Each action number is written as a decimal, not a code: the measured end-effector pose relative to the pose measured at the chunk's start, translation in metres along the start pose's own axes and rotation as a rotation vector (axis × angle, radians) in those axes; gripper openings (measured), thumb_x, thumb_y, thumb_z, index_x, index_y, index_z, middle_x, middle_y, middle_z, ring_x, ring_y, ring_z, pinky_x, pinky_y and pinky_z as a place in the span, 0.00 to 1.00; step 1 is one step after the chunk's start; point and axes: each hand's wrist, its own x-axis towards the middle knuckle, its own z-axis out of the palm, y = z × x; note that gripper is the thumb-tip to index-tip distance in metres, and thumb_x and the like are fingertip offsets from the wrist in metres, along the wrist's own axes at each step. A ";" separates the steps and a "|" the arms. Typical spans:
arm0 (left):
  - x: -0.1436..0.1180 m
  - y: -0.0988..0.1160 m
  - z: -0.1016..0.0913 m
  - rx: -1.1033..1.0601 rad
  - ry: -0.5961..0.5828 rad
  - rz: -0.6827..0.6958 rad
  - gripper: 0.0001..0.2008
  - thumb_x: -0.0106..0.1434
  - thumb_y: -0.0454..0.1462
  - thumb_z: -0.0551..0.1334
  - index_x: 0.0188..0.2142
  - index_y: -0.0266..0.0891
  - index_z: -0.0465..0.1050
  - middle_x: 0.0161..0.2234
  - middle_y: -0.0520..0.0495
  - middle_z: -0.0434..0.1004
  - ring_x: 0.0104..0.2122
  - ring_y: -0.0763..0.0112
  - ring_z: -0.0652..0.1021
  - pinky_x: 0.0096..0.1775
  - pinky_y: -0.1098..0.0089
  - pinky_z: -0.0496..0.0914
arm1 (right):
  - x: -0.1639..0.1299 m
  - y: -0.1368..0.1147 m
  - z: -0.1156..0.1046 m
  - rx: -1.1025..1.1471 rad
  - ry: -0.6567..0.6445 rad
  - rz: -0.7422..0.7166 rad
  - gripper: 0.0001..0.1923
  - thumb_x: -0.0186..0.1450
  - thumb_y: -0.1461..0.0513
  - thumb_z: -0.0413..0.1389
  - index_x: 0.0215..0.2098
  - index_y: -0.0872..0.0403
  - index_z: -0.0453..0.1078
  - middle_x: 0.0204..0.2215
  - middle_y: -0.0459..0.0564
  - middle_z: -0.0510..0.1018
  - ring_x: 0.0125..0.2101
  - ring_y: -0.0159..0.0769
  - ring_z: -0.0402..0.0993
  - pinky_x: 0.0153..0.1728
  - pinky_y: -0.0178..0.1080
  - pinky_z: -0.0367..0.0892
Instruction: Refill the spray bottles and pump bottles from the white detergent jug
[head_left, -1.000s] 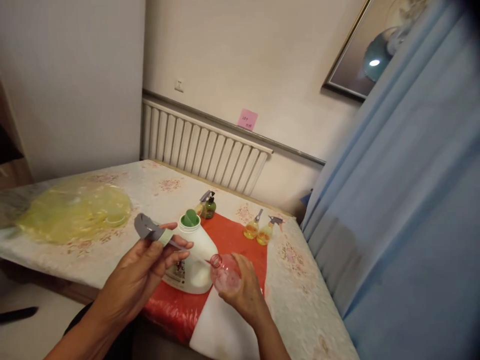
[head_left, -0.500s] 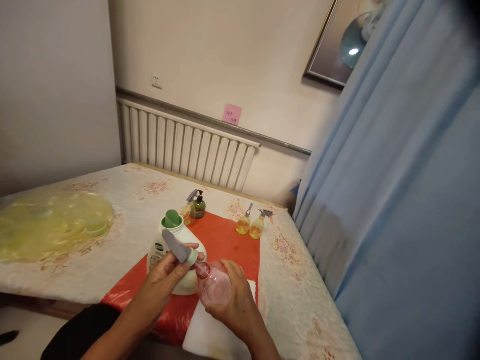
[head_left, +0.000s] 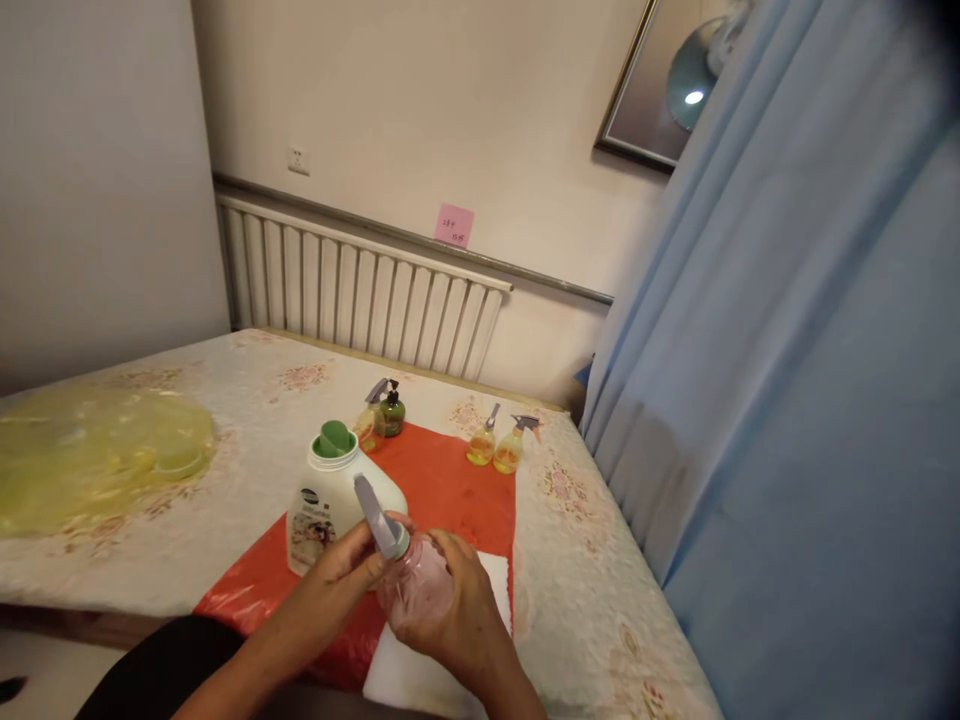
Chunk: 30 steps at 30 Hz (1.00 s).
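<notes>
- My right hand (head_left: 457, 610) is wrapped around the belly of a small pink spray bottle (head_left: 416, 590), fingers clamped on it from the right and underneath, holding it just above the near edge of the bench (head_left: 225, 400).
- My left hand (head_left: 349, 575) grips the grey trigger sprayer head (head_left: 379, 515) at its pale green collar; thumb and fingers are closed on it, right at the bottle's neck.
- The sprayer head sits on the mouth of the pink bottle, its grey trigger pointing up and to the left. I cannot tell whether it is screwed fully home.
- Below my hands lies a white sheet (head_left: 427, 670), on top of a red plastic cloth (head_left: 450, 490) spread over the flowered bench cover.
- Just behind my left hand stands a big white detergent jug (head_left: 322, 500) with a green cap (head_left: 334, 440), upright on the red cloth.
- Farther back, at the far edge of the red cloth, stand a dark green pump bottle (head_left: 391, 410) with a small yellowish sprayer bottle touching its left side, and to the right two small spray bottles of yellow liquid (head_left: 495, 450) side by side.
- A yellow plastic bag (head_left: 97, 455) lies well off to the left on the bench.
- A white radiator (head_left: 360, 300) runs along the wall behind, with a pink sticky note (head_left: 454, 225) above it; a blue curtain (head_left: 787, 400) hangs on the right.
</notes>
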 end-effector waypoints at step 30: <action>0.008 -0.005 0.020 -0.052 0.084 -0.001 0.20 0.61 0.45 0.64 0.51 0.43 0.72 0.46 0.47 0.78 0.47 0.59 0.75 0.49 0.65 0.69 | -0.005 -0.013 -0.012 0.299 -0.154 0.394 0.41 0.43 0.66 0.65 0.56 0.57 0.66 0.49 0.59 0.76 0.50 0.52 0.74 0.51 0.50 0.70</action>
